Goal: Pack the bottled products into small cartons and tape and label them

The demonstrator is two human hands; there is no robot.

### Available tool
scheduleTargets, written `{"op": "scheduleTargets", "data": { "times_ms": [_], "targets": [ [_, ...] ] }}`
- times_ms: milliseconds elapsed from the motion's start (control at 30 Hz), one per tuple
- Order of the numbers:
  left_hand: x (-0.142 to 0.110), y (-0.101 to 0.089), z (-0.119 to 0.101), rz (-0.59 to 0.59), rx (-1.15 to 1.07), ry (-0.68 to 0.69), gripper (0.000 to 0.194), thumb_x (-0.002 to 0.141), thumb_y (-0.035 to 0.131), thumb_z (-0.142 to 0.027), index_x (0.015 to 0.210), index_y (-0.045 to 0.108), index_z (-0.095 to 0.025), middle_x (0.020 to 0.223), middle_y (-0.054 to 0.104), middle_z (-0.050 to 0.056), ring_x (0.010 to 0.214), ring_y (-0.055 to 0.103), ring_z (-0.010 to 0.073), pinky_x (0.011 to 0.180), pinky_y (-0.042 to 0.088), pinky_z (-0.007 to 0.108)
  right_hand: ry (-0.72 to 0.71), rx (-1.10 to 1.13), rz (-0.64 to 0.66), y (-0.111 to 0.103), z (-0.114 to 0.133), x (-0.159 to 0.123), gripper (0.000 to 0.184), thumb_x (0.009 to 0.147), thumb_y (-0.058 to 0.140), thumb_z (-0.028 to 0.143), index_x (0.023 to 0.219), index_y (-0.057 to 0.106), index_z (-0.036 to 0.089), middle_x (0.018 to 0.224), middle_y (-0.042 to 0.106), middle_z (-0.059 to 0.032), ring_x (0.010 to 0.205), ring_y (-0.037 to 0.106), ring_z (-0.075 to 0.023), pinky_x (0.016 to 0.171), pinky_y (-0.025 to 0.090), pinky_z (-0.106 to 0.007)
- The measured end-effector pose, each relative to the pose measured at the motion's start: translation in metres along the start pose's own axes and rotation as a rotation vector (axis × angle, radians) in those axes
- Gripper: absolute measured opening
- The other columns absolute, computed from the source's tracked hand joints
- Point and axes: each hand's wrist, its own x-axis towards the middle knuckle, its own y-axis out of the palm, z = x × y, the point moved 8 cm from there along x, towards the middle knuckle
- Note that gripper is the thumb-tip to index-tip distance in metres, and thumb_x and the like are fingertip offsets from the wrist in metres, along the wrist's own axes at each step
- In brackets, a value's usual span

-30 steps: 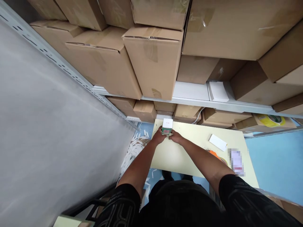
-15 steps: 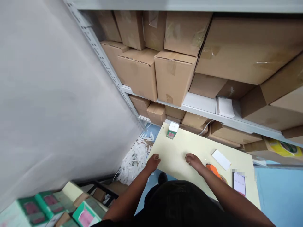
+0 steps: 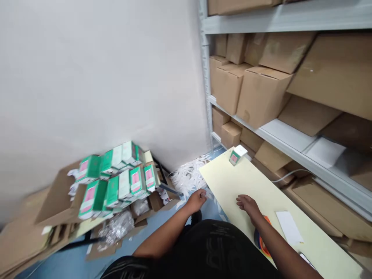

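My left hand [image 3: 197, 201] hovers just off the left edge of the pale yellow table [image 3: 223, 178], fingers loosely curled, nothing seen in them. Over the tabletop, my right hand [image 3: 248, 205] is empty, its fingers half bent and apart. A small white-topped green box with a pink panel [image 3: 237, 154] stands by itself at the table's far corner. Beneath my right forearm, partly covered, lies an orange and dark round object [image 3: 264, 248], perhaps a tape dispenser. A flat white box [image 3: 289, 228] rests to the right of that forearm.
At left, several green and white boxes [image 3: 122, 184] stand in rows on a low surface beside an open carton [image 3: 62, 199]. White paper strips [image 3: 188, 174] litter the floor by the wall. Shelving with brown cartons [image 3: 261, 93] rises behind the table. Clear plastic [image 3: 119, 226] lies below the boxes.
Both hands have let go of the green and white box, leaving it at the table's far corner, and drawn back. The view has swung left, bringing the rows of boxes into sight.
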Motion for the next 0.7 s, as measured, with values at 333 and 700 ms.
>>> {"op": "scheduleTargets", "data": {
  "times_ms": [333, 700],
  "targets": [
    [-0.126, -0.079, 0.070, -0.318, -0.157, -0.120, 0.031, 0.082, 0.063, -0.035, 0.109, 0.069, -0.019, 0.109, 0.076, 0.007, 0.101, 0.070, 0.0241, 0.096, 0.053, 0.037, -0.026, -0.138, 0.308, 0.129, 0.007, -0.025, 0.039, 0.067, 0.074, 0.045, 0.096, 0.072, 0.019, 0.095, 0.080, -0.0087, 0.083, 0.077, -0.0217, 0.069, 0.057, -0.028],
    [-0.285, -0.180, 0.214, -0.536, -0.306, -0.194, 0.037, 0.083, 0.066, -0.037, 0.114, 0.070, -0.017, 0.114, 0.075, 0.011, 0.105, 0.071, 0.0247, 0.096, 0.053, 0.034, -0.081, -0.291, 0.461, 0.321, -0.019, -0.109, 0.040, 0.063, 0.074, 0.047, 0.092, 0.071, 0.019, 0.095, 0.081, -0.0114, 0.078, 0.076, -0.0229, 0.066, 0.055, -0.030]
  ]
}}
